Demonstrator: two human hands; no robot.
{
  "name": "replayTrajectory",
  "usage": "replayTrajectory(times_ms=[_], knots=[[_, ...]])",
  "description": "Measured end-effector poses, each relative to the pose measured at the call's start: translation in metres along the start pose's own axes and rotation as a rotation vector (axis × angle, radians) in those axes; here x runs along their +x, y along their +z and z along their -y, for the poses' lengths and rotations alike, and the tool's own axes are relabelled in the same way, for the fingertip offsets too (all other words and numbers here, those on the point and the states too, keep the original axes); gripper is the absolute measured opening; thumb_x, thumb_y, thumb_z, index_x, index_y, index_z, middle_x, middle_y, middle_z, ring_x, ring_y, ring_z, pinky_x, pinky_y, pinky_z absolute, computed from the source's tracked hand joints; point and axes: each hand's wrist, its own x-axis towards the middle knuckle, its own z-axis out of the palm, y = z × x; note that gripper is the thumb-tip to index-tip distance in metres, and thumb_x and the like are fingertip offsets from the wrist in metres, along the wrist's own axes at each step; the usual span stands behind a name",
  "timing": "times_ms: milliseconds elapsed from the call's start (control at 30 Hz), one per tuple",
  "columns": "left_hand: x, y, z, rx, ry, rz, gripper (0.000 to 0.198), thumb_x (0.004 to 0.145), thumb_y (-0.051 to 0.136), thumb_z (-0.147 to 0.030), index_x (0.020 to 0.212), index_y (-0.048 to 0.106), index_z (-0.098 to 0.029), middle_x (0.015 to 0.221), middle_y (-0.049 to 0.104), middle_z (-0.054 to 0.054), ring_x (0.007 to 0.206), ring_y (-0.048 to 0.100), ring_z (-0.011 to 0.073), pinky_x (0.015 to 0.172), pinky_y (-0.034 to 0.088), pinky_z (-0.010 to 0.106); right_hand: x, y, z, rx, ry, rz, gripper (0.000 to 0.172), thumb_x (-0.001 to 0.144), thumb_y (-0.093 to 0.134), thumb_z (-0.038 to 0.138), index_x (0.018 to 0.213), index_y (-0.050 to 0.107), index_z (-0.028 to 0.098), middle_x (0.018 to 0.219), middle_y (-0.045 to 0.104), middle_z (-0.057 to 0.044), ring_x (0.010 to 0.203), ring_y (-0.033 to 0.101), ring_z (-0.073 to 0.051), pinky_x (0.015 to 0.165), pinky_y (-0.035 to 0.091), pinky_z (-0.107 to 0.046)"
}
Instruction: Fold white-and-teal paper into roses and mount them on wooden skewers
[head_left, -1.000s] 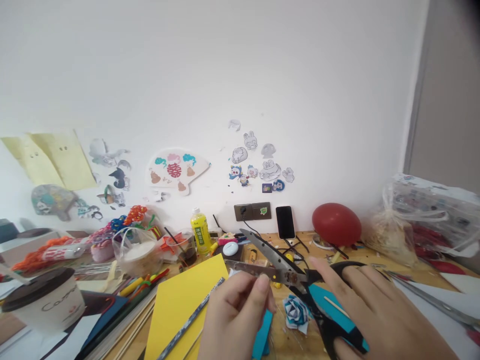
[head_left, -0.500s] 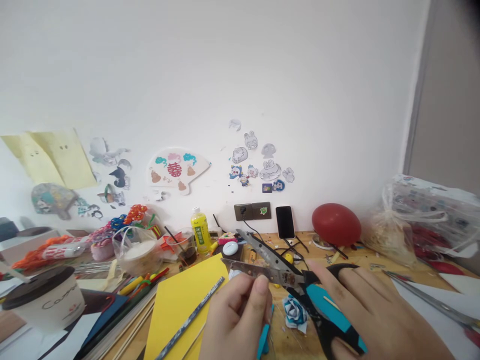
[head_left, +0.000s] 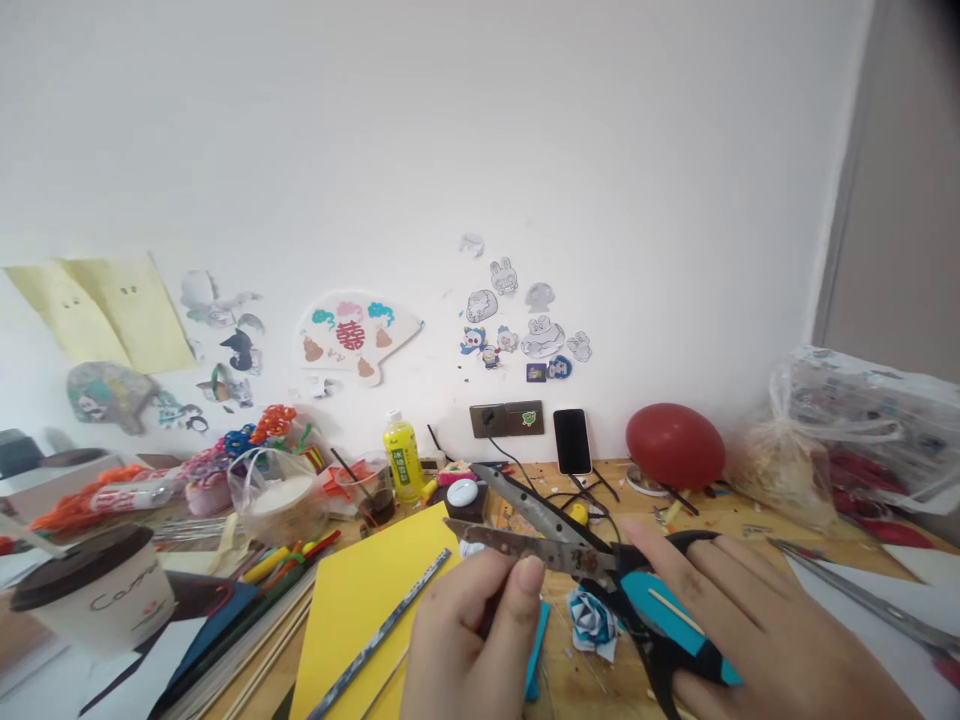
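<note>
My right hand (head_left: 757, 630) grips black-handled scissors (head_left: 559, 551), their worn metal blades spread apart and pointing left. Just below the lower blade, my left hand (head_left: 469, 640) is closed in a pinch, its thumb tip close to the metal; what it holds is hidden by the fingers. Beside that hand a turquoise piece (head_left: 537, 660) shows, partly covered. A folded blue-and-white paper rose (head_left: 592, 622) lies on the table under the scissors. Turquoise material and a thin pale stick (head_left: 675, 611) show by the scissor handles, next to my right fingers.
Left of my hands lies a yellow sheet (head_left: 352, 580) with a grey patterned strip (head_left: 382, 630) on it. A lidded paper cup (head_left: 97, 590), yellow bottle (head_left: 403, 458), phone (head_left: 572, 441), red balloon (head_left: 675, 446) and second scissors (head_left: 862, 595) stand or lie around.
The view has shifted slightly. Both hands and the scissors hold nearly the same pose, with the blades still apart.
</note>
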Motion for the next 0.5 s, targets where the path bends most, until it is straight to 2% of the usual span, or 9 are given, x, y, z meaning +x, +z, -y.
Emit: replayTrajectory(times_ms=[200, 300, 433, 500], knots=[[0.0032, -0.0002, -0.0023, 0.025, -0.018, 0.006, 0.043, 0.080, 0.047, -0.049, 0.051, 0.035, -0.020, 0.053, 0.028, -0.005, 0.051, 0.028, 0.0109, 0.046, 0.021, 0.024, -0.0025, -0.0007, -0.0017, -0.075, -0.038, -0.020, 0.052, 0.082, 0.035, 0.016, 0.133, 0.040, 0.011, 0.076, 0.061, -0.006, 0.072, 0.058, -0.021, 0.065, 0.045, -0.032], [0.0032, 0.0007, -0.0054, -0.038, -0.046, 0.015, 0.040, 0.080, 0.050, -0.045, 0.051, 0.038, -0.020, 0.051, 0.030, -0.006, 0.049, 0.029, 0.0101, 0.046, 0.022, 0.024, -0.0055, 0.0001, -0.0033, -0.075, -0.058, -0.016, 0.049, 0.086, 0.034, 0.017, 0.134, 0.040, 0.011, 0.075, 0.063, -0.005, 0.068, 0.059, -0.020, 0.064, 0.046, -0.031], [0.0032, 0.0004, -0.0089, -0.116, -0.085, 0.026, 0.033, 0.078, 0.053, -0.043, 0.057, 0.050, -0.018, 0.051, 0.032, -0.006, 0.047, 0.027, 0.0094, 0.045, 0.021, 0.023, -0.0090, 0.0034, -0.0036, -0.019, -0.066, -0.007, 0.049, 0.086, 0.035, 0.010, 0.134, 0.039, 0.009, 0.073, 0.065, -0.002, 0.060, 0.058, -0.013, 0.058, 0.045, -0.024], [0.0040, -0.0007, -0.0089, -0.141, -0.083, 0.023, 0.035, 0.078, 0.053, -0.044, 0.055, 0.047, -0.018, 0.050, 0.032, -0.006, 0.048, 0.029, 0.0093, 0.046, 0.023, 0.023, -0.0086, 0.0041, -0.0031, -0.002, -0.040, -0.003, 0.051, 0.085, 0.035, 0.010, 0.136, 0.038, 0.011, 0.074, 0.065, -0.002, 0.062, 0.059, -0.013, 0.057, 0.045, -0.023]])
